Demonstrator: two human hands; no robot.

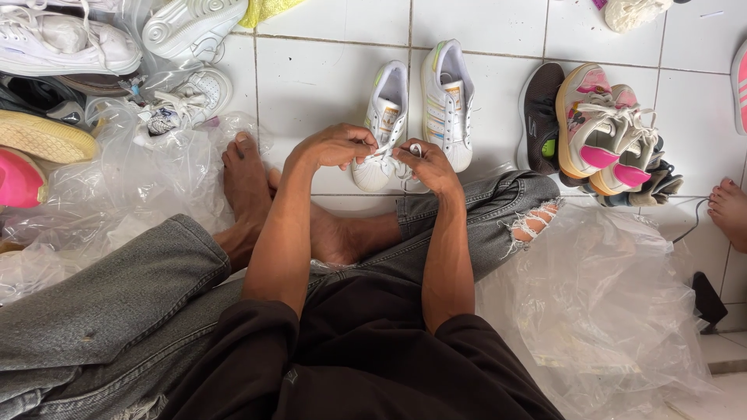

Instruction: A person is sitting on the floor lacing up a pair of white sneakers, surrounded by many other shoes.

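I sit cross-legged on a white tiled floor. Two white sneakers with pastel stripes stand side by side in front of me, the left sneaker (383,117) nearer my hands and the right sneaker (448,99) just beyond. My left hand (336,145) and my right hand (424,163) meet over the toe end of the left sneaker. Each hand pinches an end of its white shoelace (387,149). The fingers hide part of the lace.
A pile of white, yellow and pink shoes (70,47) lies at the top left on clear plastic bags (101,187). A dark shoe and pink-white sneakers (603,128) are stacked at right. More clear plastic (615,303) lies by my right knee. Another person's bare foot (731,210) is at the right edge.
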